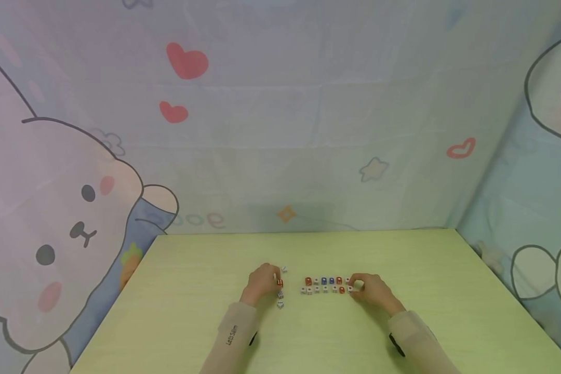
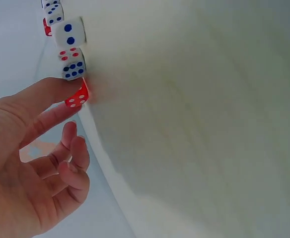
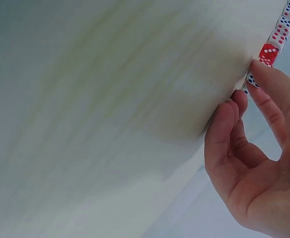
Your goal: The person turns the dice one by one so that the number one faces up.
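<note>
My left hand point(image 1: 263, 281) pinches a red die point(image 2: 78, 95) between thumb and index finger, the other fingers loosely curled. Beside it, white dice point(image 1: 280, 304) stand nearer the table's front, and one white die point(image 1: 284, 269) lies farther back. Two rows of white, red and blue dice run across the middle of the table, a blue die point(image 1: 324, 281) among them. At their right end my right hand point(image 1: 373, 290) has thumb and index finger around a white die point(image 3: 253, 79). A red die point(image 3: 268, 54) sits just beyond the thumb in the right wrist view.
All the dice are on a light yellow-green table point(image 1: 191, 311). Its back edge meets a hanging cloth point(image 1: 280, 130) printed with hearts and cartoon animals. More cloth hangs along the right side.
</note>
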Demonstrator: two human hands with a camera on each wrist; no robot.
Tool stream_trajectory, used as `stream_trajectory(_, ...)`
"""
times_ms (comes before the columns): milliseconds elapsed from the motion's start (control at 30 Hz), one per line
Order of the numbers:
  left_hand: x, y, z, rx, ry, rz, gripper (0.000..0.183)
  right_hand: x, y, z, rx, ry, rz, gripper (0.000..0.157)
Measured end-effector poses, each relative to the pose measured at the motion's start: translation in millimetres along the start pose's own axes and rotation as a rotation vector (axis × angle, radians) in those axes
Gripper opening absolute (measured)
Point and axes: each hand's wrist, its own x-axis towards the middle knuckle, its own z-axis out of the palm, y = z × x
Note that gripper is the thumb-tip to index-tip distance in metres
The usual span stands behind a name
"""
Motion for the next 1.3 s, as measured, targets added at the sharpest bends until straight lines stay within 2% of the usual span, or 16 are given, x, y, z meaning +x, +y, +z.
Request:
stream_trajectory(200, 1.9, -4.7, 3.7, -0.017, -0.010, -0.029, 0.014, 0.1, -0.7, -0.9, 0.006, -0.002, 0.000, 0.016)
stream_trajectory(900, 2.0, -0.9, 0.3, 0.000, 0.011, -0.006, 0.014, -0.8, 0.1, -0.4, 0.008, 0.002, 0.000, 0.016)
stream_trajectory(1300, 0.1, -5.9, 3.1, -0.055, -0.026, -0.057, 0.012, -0.7, 0.0, -0.5, 0.010, -0.002, -0.002, 0.015)
